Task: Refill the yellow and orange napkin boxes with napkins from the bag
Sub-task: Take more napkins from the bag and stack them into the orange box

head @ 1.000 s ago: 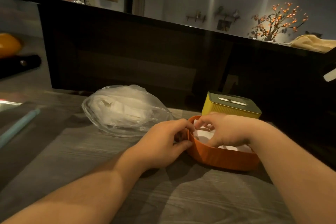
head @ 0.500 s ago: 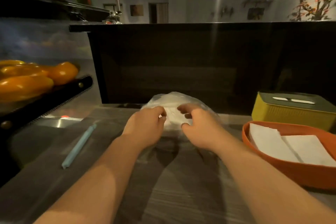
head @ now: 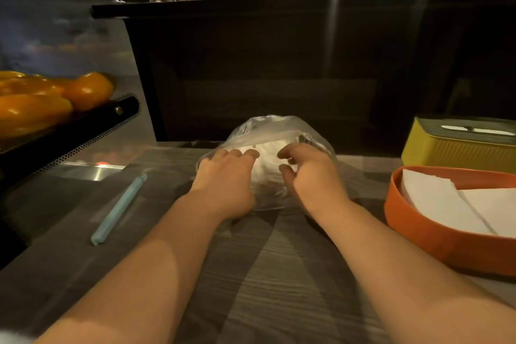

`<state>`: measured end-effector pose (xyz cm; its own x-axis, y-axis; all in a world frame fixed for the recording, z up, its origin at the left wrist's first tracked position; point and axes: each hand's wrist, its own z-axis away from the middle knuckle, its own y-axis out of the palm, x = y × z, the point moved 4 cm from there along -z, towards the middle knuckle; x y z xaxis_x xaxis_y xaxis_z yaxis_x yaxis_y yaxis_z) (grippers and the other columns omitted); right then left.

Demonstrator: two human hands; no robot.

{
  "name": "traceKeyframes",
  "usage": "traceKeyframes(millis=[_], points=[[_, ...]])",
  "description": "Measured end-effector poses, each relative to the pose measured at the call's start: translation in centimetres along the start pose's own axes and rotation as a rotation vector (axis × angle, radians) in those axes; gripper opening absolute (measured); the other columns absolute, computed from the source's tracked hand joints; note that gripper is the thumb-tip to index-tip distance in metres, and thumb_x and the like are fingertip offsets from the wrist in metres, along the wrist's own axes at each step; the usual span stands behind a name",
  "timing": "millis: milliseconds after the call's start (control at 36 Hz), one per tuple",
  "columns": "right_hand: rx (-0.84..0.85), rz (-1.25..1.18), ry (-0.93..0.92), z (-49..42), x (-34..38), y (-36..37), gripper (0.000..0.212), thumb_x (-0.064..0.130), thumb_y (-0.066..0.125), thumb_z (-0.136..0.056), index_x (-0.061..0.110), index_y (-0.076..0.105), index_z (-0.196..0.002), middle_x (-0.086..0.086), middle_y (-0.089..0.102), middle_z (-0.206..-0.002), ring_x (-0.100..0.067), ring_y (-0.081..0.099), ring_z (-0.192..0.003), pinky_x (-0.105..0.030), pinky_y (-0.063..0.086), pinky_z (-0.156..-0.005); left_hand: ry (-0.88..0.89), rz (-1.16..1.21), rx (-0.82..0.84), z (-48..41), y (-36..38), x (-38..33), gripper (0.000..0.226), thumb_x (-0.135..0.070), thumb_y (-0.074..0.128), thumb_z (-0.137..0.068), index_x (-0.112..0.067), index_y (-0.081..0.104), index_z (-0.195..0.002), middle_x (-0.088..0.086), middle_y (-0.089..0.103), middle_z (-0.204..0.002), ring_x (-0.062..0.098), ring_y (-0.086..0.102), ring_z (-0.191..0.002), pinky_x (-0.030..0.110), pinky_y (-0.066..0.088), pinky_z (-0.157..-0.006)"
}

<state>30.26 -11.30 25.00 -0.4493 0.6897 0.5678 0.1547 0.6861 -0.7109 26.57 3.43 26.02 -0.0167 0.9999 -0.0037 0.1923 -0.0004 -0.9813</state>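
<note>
Single head-worn view, wide-angle (the only camera on the rig), looking forward and down over both forearms onto the table (head: 279, 274). Close range: left hand (head: 223, 184) and right hand (head: 312, 179) sit mid-frame at the bag (head: 268, 131), with the dark counter front (head: 279, 64) filling the upper half. The orange box (head: 418, 234) is cut by the right edge, a tray (head: 83, 134) by the left.

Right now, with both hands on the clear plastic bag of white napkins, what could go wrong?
1. The thin clear plastic bag may tear or slide if the left hand and right hand pull at it, spilling the white napkins.
2. The rounded orange napkin box sits close beside the right forearm; a careless swing could knock it.
</note>
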Motion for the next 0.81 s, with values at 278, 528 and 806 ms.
traceKeyframes(millis=[278,528,806], points=[[0.338,0.250,0.238,0.03,-0.23,0.53,0.059,0.047,0.065,-0.091,0.045,0.041,-0.145,0.003,0.045,-0.148,-0.026,0.046,-0.133,-0.043,0.044,-0.104,-0.037,0.067,0.044,0.58,-0.18,0.26,0.051,-0.035,0.067,-0.082,-0.039,0.059,-0.132,-0.004,0.063,-0.128,0.023,0.049,-0.127,0.042,0.035,-0.108],[0.270,0.236,0.246,0.48,-0.51,0.26,0.037,0.043,0.060,-0.095,0.040,0.058,-0.131,0.004,0.059,-0.131,-0.024,0.057,-0.118,-0.042,0.050,-0.099,0.009,0.121,0.023,0.22,0.23,-0.13,0.054,-0.034,0.067,-0.080,-0.045,0.057,-0.132,-0.006,0.057,-0.139,0.021,0.043,-0.135,0.041,0.038,-0.112],[0.263,0.124,0.319,-0.17,-0.48,-0.11,0.023,0.039,0.053,-0.101,0.040,0.068,-0.120,0.005,0.064,-0.118,-0.021,0.059,-0.110,-0.035,0.049,-0.093,-0.008,0.214,-0.058,0.73,-0.38,-0.05,0.057,-0.025,0.068,-0.081,-0.039,0.058,-0.135,-0.007,0.060,-0.136,0.018,0.046,-0.133,0.040,0.040,-0.109]])
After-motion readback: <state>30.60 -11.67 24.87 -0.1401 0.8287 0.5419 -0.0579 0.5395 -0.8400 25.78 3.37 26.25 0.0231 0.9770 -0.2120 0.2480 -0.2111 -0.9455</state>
